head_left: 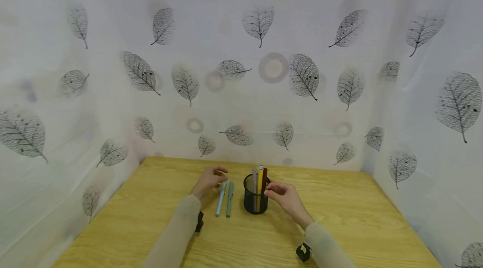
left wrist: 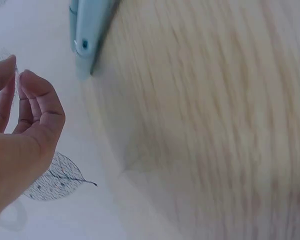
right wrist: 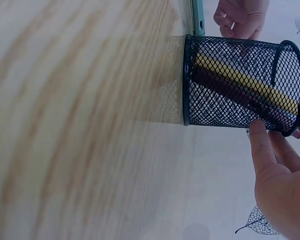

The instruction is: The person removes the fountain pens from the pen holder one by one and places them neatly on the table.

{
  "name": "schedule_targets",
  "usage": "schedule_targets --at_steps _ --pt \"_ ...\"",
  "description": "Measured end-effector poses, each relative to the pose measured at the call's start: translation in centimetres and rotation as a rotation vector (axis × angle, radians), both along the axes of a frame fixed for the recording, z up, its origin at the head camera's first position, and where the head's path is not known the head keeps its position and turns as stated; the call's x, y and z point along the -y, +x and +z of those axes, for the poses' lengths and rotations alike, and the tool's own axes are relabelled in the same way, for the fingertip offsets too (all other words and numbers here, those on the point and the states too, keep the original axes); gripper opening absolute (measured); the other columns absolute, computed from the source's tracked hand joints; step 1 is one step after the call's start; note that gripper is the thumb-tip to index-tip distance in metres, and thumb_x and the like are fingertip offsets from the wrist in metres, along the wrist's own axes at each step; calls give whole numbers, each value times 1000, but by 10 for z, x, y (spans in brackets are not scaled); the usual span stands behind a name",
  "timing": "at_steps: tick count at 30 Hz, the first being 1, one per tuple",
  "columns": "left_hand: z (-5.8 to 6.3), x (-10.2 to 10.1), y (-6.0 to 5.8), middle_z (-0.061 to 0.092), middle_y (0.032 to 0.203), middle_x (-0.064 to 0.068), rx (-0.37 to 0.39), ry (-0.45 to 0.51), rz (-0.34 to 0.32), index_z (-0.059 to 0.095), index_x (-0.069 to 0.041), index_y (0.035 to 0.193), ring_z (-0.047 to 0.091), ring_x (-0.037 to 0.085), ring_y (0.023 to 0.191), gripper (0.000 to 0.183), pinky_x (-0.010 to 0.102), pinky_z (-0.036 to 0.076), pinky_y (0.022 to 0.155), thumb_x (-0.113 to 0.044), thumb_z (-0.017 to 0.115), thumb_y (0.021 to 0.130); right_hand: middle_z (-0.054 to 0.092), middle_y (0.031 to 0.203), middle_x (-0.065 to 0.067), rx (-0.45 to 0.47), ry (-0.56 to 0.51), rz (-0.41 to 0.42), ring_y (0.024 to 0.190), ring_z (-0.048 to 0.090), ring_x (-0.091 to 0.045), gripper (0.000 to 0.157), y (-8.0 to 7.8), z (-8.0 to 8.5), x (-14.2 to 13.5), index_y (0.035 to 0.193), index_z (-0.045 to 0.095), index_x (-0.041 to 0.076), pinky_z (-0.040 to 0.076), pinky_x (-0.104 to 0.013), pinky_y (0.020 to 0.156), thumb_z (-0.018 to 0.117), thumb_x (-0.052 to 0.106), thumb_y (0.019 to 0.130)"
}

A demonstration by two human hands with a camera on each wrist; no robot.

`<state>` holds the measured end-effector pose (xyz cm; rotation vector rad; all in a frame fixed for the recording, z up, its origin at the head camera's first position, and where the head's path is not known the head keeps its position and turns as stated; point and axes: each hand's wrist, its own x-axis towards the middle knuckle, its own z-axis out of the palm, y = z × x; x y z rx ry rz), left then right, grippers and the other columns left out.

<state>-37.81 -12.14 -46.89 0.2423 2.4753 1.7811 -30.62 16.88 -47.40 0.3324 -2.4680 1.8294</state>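
A black mesh pen cup (head_left: pixel 250 202) stands upright on the table, holding a yellow pen (head_left: pixel 260 174), a dark red pen (head_left: pixel 264 178) and a greyish pen (head_left: pixel 254 178). My right hand (head_left: pixel 288 201) is at the cup's right side, fingertips right at the mesh near the rim, fingers loosely bent. In the right wrist view the cup (right wrist: pixel 230 107) appears sideways. My left hand (head_left: pixel 209 180) hovers by the top end of a light blue pen (head_left: pixel 219 203), with nothing between its bent fingers. Beside that pen lies a green pen (head_left: pixel 229 201), roughly parallel.
The wood-grain table (head_left: pixel 151 217) reaches back to a pale curtain (head_left: pixel 234 104) printed with leaves, which also hangs along both sides. A black wrist camera (head_left: pixel 303 252) sits under the right sleeve, and another (head_left: pixel 199 222) by the left sleeve.
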Motion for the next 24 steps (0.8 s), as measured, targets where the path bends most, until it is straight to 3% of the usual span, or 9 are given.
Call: schedule_targets --at_steps 6,14,17,24 --pt "3 -10 3 67 109 20 -39 63 2 65 0 114 63 37 98 21 36 56 70 -4 62 94 71 116 -7 9 -1 -8 105 65 -18 19 1 2 0 99 73 10 53 -35 90 75 25 87" --pt "12 -25 11 68 101 15 -55 160 40 66 -1 112 62 22 85 19 37 55 69 -7 63 94 69 119 -8 16 -4 -9 105 64 -16 20 2 2 -1 99 73 9 53 -32 88 75 25 87" --pt "14 -30 14 67 101 16 -59 192 43 65 0 113 62 24 85 20 41 56 72 -6 63 94 70 118 -7 20 -7 -5 104 64 -16 20 1 2 -1 99 73 9 52 -31 87 75 25 87" --pt "12 -40 13 68 104 19 -103 250 28 65 2 114 66 20 84 22 34 59 72 -3 64 93 69 121 -8 11 -14 -1 102 65 -16 20 2 2 0 99 73 10 53 -29 86 75 25 87"
